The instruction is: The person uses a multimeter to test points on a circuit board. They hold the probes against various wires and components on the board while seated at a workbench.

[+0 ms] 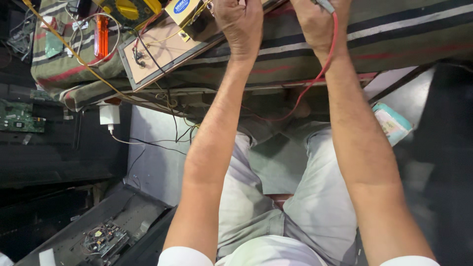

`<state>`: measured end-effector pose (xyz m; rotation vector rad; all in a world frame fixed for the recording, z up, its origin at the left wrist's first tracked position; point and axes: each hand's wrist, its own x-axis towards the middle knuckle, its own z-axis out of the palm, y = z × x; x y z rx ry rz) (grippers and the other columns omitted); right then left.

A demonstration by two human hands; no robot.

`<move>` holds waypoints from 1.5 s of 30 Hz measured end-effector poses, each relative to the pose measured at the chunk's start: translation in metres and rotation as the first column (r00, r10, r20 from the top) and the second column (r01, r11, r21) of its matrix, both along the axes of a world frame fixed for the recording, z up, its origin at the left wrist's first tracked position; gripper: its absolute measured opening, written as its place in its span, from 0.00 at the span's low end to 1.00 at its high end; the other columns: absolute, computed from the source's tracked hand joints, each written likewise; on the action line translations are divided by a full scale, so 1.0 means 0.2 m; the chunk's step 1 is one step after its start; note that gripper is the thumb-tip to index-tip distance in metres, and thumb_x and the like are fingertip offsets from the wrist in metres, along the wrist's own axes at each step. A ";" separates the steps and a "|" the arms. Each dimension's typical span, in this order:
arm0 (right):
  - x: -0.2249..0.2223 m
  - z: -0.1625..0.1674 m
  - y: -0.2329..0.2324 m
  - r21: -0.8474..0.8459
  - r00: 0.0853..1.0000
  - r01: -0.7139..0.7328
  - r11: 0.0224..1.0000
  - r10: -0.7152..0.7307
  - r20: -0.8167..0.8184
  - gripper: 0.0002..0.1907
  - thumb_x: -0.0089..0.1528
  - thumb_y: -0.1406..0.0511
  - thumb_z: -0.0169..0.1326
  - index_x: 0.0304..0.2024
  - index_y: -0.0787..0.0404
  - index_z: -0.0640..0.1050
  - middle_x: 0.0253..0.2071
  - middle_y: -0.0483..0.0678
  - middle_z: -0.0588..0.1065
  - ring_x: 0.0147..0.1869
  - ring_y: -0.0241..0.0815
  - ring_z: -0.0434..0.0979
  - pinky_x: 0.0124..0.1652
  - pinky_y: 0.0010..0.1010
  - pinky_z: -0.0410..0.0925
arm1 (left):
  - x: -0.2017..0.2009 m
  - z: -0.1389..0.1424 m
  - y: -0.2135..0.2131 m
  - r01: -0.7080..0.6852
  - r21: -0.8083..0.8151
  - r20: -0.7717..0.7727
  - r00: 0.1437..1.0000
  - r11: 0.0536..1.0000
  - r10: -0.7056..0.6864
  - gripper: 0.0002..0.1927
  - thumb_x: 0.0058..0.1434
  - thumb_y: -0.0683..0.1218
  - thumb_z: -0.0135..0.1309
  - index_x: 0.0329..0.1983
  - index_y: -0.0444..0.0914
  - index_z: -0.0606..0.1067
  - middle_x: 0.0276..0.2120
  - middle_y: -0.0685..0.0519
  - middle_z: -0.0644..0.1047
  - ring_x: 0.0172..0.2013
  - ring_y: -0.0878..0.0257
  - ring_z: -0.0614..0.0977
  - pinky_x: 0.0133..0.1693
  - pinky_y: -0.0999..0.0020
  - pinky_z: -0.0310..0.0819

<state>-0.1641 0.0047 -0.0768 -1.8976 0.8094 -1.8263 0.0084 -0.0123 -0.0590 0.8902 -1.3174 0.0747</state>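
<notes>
My left hand reaches onto a bench covered with striped cloth. It rests beside a small yellow box with a blue label, which sits on a wooden board. Its fingers run off the top edge, so any grip is hidden. My right hand is closed around a grey probe. The probe's red wire trails down my wrist and loops under the bench edge.
A yellow meter and an orange-handled screwdriver lie at the bench's left. A white plug adapter hangs below. On the left is a green circuit board, at lower left an opened chassis, at right a teal packet.
</notes>
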 end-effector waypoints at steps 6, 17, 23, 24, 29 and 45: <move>0.02 0.07 0.04 0.018 0.998 -0.024 1.000 0.023 0.061 0.08 0.71 0.74 0.60 0.36 0.68 0.76 0.29 0.42 0.72 0.34 0.32 0.71 0.37 0.30 0.64 | -0.01 0.02 0.01 0.037 0.005 0.020 0.999 0.999 -0.037 0.09 0.63 0.38 0.54 0.30 0.36 0.67 0.23 0.51 0.69 0.26 0.58 0.71 0.33 0.61 0.62; 0.03 0.08 0.05 0.111 0.991 -0.086 0.990 0.073 0.112 0.12 0.75 0.72 0.60 0.35 0.65 0.77 0.28 0.38 0.71 0.31 0.30 0.69 0.30 0.26 0.61 | -0.01 0.01 0.01 0.091 0.033 0.006 0.996 0.995 -0.091 0.08 0.66 0.39 0.55 0.32 0.36 0.69 0.24 0.54 0.69 0.28 0.64 0.71 0.34 0.66 0.63; 0.03 0.09 0.04 0.092 0.993 -0.077 0.993 0.068 0.092 0.11 0.76 0.71 0.60 0.36 0.65 0.78 0.28 0.39 0.72 0.32 0.31 0.70 0.31 0.26 0.63 | -0.01 0.00 0.01 0.090 0.027 -0.009 0.996 0.996 -0.090 0.09 0.66 0.39 0.55 0.32 0.36 0.68 0.24 0.55 0.69 0.27 0.64 0.71 0.33 0.66 0.63; 0.03 0.09 0.04 0.100 0.993 -0.074 0.992 0.064 0.097 0.12 0.76 0.71 0.60 0.36 0.65 0.78 0.28 0.39 0.72 0.32 0.31 0.71 0.31 0.27 0.63 | -0.01 0.00 0.01 0.093 0.026 -0.015 0.996 0.995 -0.093 0.09 0.66 0.39 0.55 0.32 0.35 0.69 0.24 0.55 0.69 0.27 0.64 0.71 0.33 0.66 0.64; 0.03 0.10 0.04 0.023 0.998 -0.034 0.999 0.033 0.045 0.07 0.74 0.72 0.59 0.39 0.66 0.79 0.31 0.41 0.74 0.35 0.33 0.73 0.37 0.30 0.66 | -0.01 0.01 0.01 0.087 0.020 -0.016 0.996 0.996 -0.087 0.08 0.66 0.39 0.56 0.32 0.36 0.69 0.25 0.55 0.70 0.27 0.65 0.71 0.33 0.66 0.64; 0.03 0.07 0.03 0.041 0.997 -0.053 0.998 0.050 0.066 0.08 0.76 0.70 0.59 0.40 0.66 0.79 0.31 0.41 0.74 0.34 0.32 0.72 0.37 0.29 0.66 | -0.01 0.01 0.02 0.105 0.006 -0.005 0.994 0.994 -0.105 0.10 0.68 0.39 0.56 0.32 0.36 0.68 0.24 0.55 0.68 0.27 0.65 0.69 0.31 0.69 0.61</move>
